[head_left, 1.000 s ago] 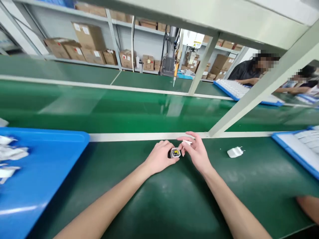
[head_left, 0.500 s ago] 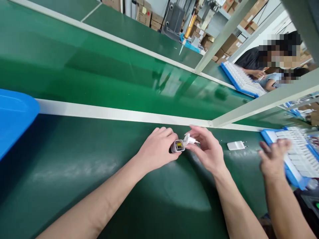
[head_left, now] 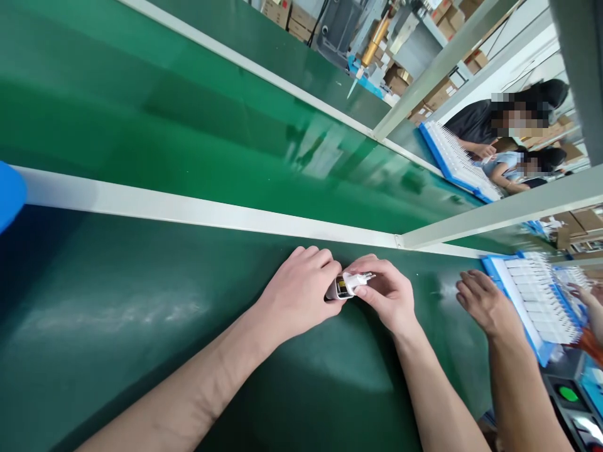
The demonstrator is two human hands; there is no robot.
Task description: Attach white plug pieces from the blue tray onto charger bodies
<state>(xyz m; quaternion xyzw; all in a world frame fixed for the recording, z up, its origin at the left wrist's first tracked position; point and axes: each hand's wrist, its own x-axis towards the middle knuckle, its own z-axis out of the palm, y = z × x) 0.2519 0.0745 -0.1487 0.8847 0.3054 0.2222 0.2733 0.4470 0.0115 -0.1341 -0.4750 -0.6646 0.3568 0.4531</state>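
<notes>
- White plastic charger shell (head_left: 340,287), yellow part inside, no readable label: gripped in left hand (head_left: 296,295) over green worktop (head_left: 141,314).
- Right hand (head_left: 389,295) pinches white two-pin plug cap (head_left: 357,279) against it.
- Co-worker's hand (head_left: 485,304) near blue tray (head_left: 513,301).

Across the frame you see a green conveyor belt (head_left: 198,138), bounded by a white rail (head_left: 188,210). At the left edge sits a corner of a blue tray (head_left: 7,191). At lower right, a co-worker's hand (head_left: 485,304) rests beside a blue tray of white parts (head_left: 532,295). Upper centre shows what may be a dispensing machine (head_left: 372,44); cardboard boxes (head_left: 440,94) stand behind it.
</notes>
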